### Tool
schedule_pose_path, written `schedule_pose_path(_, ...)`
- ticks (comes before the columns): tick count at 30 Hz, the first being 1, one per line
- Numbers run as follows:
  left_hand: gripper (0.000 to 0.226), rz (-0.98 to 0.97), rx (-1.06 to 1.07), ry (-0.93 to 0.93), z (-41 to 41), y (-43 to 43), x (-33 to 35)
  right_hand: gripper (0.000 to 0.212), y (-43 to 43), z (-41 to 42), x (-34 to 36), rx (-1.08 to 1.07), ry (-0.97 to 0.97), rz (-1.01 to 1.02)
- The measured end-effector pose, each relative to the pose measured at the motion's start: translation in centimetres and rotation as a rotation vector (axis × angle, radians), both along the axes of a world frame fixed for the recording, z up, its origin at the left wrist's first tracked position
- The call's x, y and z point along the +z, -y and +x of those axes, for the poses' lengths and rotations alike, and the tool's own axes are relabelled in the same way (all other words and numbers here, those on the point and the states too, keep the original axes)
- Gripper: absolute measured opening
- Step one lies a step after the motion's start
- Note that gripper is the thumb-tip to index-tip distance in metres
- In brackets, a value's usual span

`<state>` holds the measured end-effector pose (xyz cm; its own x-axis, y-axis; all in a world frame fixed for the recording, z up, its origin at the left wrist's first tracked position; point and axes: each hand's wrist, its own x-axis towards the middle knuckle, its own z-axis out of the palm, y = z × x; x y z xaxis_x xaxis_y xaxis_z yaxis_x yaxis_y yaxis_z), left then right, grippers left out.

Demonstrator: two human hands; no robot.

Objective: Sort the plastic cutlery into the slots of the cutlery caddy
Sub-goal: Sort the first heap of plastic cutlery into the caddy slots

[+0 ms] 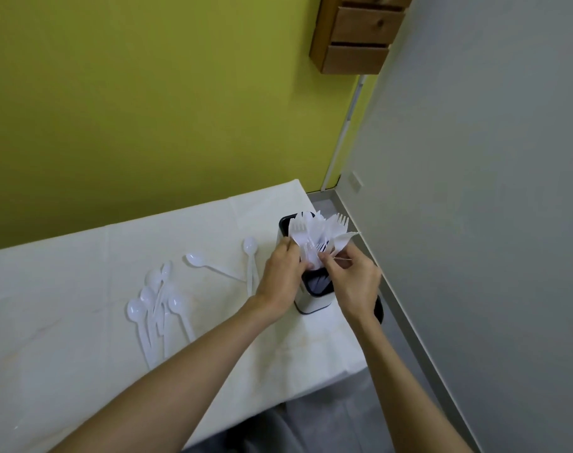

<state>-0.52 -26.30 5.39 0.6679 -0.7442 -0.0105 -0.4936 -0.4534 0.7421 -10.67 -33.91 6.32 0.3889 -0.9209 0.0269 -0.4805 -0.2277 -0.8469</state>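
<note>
- A cluster of white plastic spoons [154,308] lies on the table [66,322], nearest you on the left; two more spoons [242,266] lie beyond it.
- Your left hand [280,276] and right hand [353,279] pinch the white forks [314,237] standing in the cutlery caddy [313,300].
- The caddy's nearest slot [318,284] looks empty.

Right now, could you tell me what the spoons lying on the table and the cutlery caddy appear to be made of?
The spoons look like thin white plastic: glossy, slightly translucent, with light glints in the bowls. The cutlery caddy looks like smooth hard plastic or coated metal, white walls with a glossy black rim; which one I cannot tell. The table is covered by a matte, creased white cloth or paper.
</note>
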Motion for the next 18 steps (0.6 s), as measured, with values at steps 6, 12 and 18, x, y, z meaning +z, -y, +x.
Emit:
schedule_pose_path(6, 0.018, -0.006, -0.127, 0.089, 0.2, -0.1, -0.5, 0.01, 0.4, -0.8, 0.4, 0.122, 0.031, 0.017)
schedule_pose_path(12, 0.019, -0.109, -0.136, 0.052, 0.3, -1.1, -0.7, 0.014, 0.1, -1.4, 0.6, 0.171, 0.038, -0.017)
schedule_pose_path(18, 0.035, -0.116, -0.163, -0.023, 0.5, -2.1, -1.1, 0.028, 0.0, -1.4, 1.0, 0.107, 0.043, -0.101)
